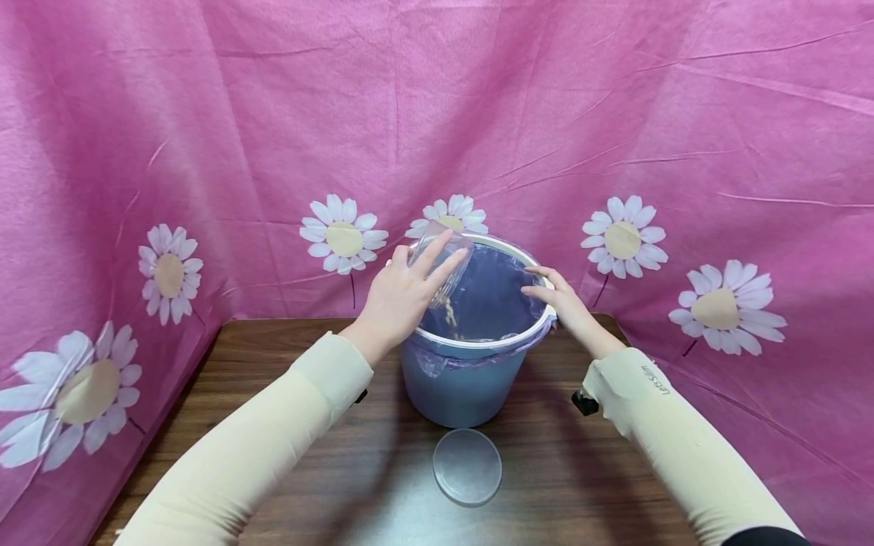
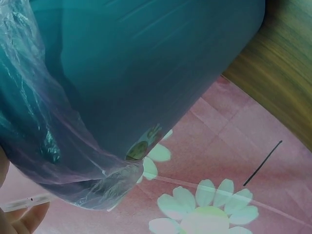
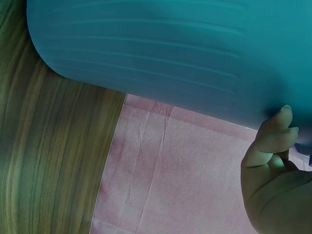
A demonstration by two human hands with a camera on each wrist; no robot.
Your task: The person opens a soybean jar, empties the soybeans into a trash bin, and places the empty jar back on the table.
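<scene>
A grey-blue trash bin (image 1: 457, 394) with a white rim stands on the table, lined with a thin purple plastic bag (image 1: 501, 292). My left hand (image 1: 397, 302) holds a clear plastic container (image 1: 457, 246) tipped over the bin's left side. Small beige pieces (image 1: 450, 315) show below it against the liner. On the right, my right hand (image 1: 572, 309) grips the rim, two fingers reaching inside over the bag. In the left wrist view, fingertips (image 2: 34, 217) show at the lower left, near the bag's overhanging edge.
A round clear lid (image 1: 467, 466) lies on the brown wooden table (image 1: 328, 478) in front of the bin. Pink cloth (image 1: 273, 136) with white daisies hangs behind and along both sides of the table.
</scene>
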